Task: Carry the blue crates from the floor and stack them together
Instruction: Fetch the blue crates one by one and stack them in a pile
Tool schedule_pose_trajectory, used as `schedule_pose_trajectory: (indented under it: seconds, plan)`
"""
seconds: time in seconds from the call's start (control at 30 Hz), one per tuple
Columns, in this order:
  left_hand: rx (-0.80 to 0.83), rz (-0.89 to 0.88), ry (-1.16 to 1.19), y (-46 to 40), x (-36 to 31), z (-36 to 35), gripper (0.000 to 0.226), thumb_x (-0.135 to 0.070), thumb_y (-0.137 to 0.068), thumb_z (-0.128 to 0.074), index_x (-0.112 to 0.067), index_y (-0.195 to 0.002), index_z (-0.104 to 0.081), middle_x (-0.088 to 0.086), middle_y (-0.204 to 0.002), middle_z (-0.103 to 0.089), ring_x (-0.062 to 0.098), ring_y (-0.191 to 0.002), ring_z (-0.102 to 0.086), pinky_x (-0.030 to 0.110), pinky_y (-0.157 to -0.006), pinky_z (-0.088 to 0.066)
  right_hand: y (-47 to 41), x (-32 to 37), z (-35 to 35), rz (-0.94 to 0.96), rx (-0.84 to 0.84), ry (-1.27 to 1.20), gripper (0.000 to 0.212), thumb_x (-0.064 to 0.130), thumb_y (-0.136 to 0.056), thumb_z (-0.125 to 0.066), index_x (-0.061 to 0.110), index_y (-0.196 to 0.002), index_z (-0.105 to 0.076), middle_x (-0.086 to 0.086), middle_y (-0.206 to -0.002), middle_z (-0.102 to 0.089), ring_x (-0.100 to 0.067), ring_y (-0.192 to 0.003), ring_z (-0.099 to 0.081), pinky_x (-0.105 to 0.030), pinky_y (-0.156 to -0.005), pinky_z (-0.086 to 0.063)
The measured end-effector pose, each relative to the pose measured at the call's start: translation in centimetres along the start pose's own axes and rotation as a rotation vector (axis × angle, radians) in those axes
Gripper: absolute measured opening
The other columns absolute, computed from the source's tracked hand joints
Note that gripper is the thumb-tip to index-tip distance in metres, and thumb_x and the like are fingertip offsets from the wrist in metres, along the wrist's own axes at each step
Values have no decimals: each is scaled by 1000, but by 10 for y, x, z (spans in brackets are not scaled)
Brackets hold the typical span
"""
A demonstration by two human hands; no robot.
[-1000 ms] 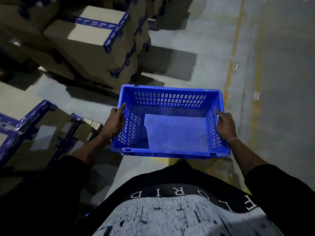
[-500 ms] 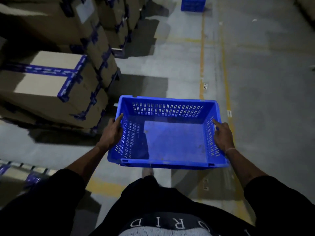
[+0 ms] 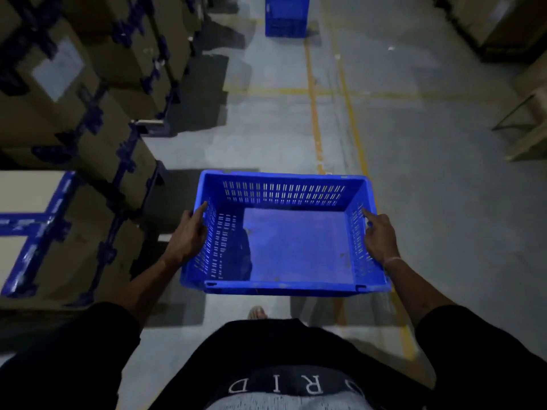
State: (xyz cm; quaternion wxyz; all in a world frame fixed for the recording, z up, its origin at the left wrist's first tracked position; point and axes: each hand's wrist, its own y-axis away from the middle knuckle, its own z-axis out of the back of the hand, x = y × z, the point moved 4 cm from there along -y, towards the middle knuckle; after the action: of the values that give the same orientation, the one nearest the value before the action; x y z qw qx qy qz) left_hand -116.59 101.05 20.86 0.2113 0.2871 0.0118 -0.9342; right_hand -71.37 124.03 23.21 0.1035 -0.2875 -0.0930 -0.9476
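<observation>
Left hand (image 3: pixel 187 238) and right hand (image 3: pixel 379 238) grip opposite side walls of the blue crate (image 3: pixel 296 250), held above the floor (image 3: pixel 429 202); a second crate (image 3: pixel 285 16) sits well beyond it.

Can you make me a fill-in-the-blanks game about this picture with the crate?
1. The crate held by the left hand and right hand is the colour ____.
2. Inside, the held crate is ____.
3. The far crate stands on the ____.
4. The cardboard boxes are stacked on the person's ____ side.

Missing words: blue; empty; floor; left
</observation>
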Motion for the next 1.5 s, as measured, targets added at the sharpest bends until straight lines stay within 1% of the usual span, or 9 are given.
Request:
schedule_pose_trajectory:
  seconds: [0.1,0.23,0.4,0.53,0.7,0.83,1.17,1.37,1.5]
  plan:
    - [4,2,44,-58,-14,15,69,-19,-101,-51,-24,-162,-20,15,-122,-46,25,-94,-55,48,-92,-50,-47,13,-2,-35,-16,10,49,-1,-98,-43,12,-145,-46,-21,-122,-45,-37,-103,-55,-24,-84,-34]
    - [40,-15,66,-136,-26,29,68,-19,-101,-56,-19,-161,-23,21,-125,-48,39,-108,-58,53,-97,-49,-119,26,-7,-50,-29,-8,50,-3,-96,-45,11,-143,-49,-22,-118,-46,-39,-100,-56,-28,-86,-39]
    - [102,0,104,-237,-28,29,73,-39,-97,-51,-30,-161,-17,13,-133,-42,20,-104,-51,42,-96,-46,-225,37,-16,-49,-38,2,49,-3,-96,-46,12,-143,-50,-20,-116,-46,-37,-97,-56,-28,-84,-39]
    - [101,26,102,-335,-36,27,81,-49,-89,-45,-28,-162,-17,14,-130,-43,26,-104,-54,46,-100,-45,-328,44,-21,-29,-43,-20,50,-2,-95,-46,13,-142,-50,-19,-117,-47,-36,-97,-56,-32,-86,-43]
    - [79,52,87,-456,-53,32,72,-22,-100,-55,-26,-162,-18,14,-129,-44,30,-105,-58,51,-101,-48,-447,62,-8,-47,-18,-29,50,-2,-96,-45,12,-143,-49,-19,-117,-47,-36,-101,-56,-25,-87,-38]
    - [30,18,110,-533,-71,41,71,-21,-100,-54,-36,-160,-18,7,-122,-44,21,-99,-59,41,-96,-48,-530,81,12,-10,-36,-6,50,-5,-93,-46,9,-141,-51,-23,-115,-47,-40,-98,-56,-29,-86,-40]
    - [3,52,101,-754,-68,52,72,-21,-100,-56,-32,-160,-20,6,-121,-45,26,-97,-64,45,-91,-55,-757,133,8,38,-37,28,48,-4,-93,-47,7,-140,-52,-25,-115,-49,-44,-100,-57,-38,-91,-44]
    - [26,54,120,-915,-55,69,70,-23,-102,-55,-33,-160,-18,14,-136,-43,31,-101,-65,50,-86,-58,-905,173,-15,-10,-35,52,50,-3,-94,-46,10,-142,-51,-24,-118,-48,-42,-101,-56,-38,-91,-43]
    - [77,38,122,-1009,-59,101,71,-24,-102,-55,-38,-159,-15,12,-137,-40,20,-97,-61,49,-86,-58,-989,210,-14,7,-70,49,49,-5,-93,-46,8,-139,-53,-25,-113,-50,-44,-99,-57,-38,-91,-43]
